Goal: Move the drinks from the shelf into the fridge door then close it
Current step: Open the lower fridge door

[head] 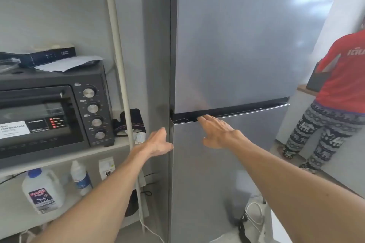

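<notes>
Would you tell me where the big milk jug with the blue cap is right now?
In the head view, the milk jug stands at lower left on the shelf below the toaster oven, left of a smaller bottle.

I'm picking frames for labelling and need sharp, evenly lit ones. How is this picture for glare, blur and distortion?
Head view: soft overall, labels on the milk jug unreadable; bright window glare on the upper fridge door, with a faint reflection of the right hand; wide-angle bending curves the shelf post; left hand slightly blurred.
</notes>
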